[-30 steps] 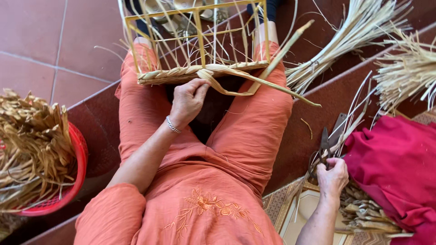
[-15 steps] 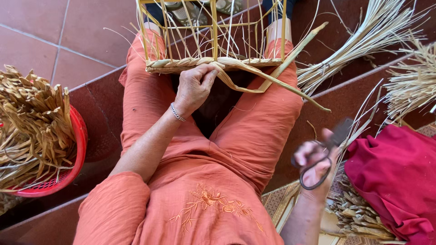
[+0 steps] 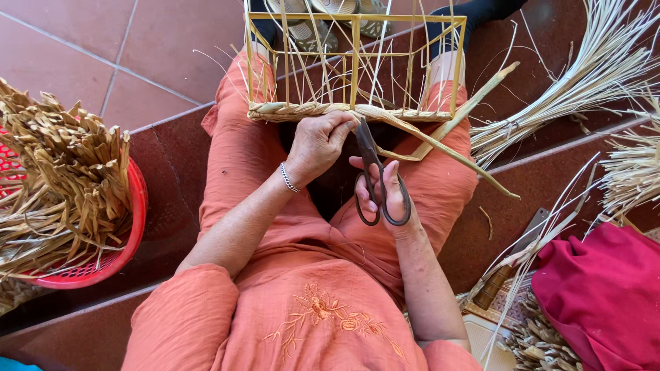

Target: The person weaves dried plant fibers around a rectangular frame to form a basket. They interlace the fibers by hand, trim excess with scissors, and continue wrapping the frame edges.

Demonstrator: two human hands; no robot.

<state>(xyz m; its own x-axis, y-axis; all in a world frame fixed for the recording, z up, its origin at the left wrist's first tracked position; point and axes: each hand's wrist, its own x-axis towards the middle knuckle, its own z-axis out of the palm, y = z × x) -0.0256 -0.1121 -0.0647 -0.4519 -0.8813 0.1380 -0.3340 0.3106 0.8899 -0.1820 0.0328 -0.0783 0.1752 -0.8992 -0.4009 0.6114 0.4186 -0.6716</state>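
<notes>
A half-woven basket frame (image 3: 354, 65) of yellow slats is seen at the upper centre of the frame, propped across the knees of a person in orange clothing. Its lower edge is bound by a plaited band of dried leaf (image 3: 344, 111), from which loose flat strands run down to the right across the right thigh.

The left hand (image 3: 317, 144), with a silver bracelet at the wrist, is placed at the centre of the frame just below the plaited band; its fingers are curled and pressed onto the band's lower edge, pinching the weave there.

The right hand (image 3: 386, 196) is seen just right of and below the left hand. A pair of dark scissors (image 3: 375, 175) is held in it, the fingers being passed through the loop handles. The blades are pointed upward toward the band, with their tips close beside the left fingers; they appear nearly closed.

At the left edge, a red plastic basket (image 3: 130, 227) is filled with dried brown leaf strips. Bundles of pale straw (image 3: 584, 75) are laid at the upper right, and a crimson cloth (image 3: 605, 295) is seen at the lower right. The floor is made of reddish tiles (image 3: 103, 48).
</notes>
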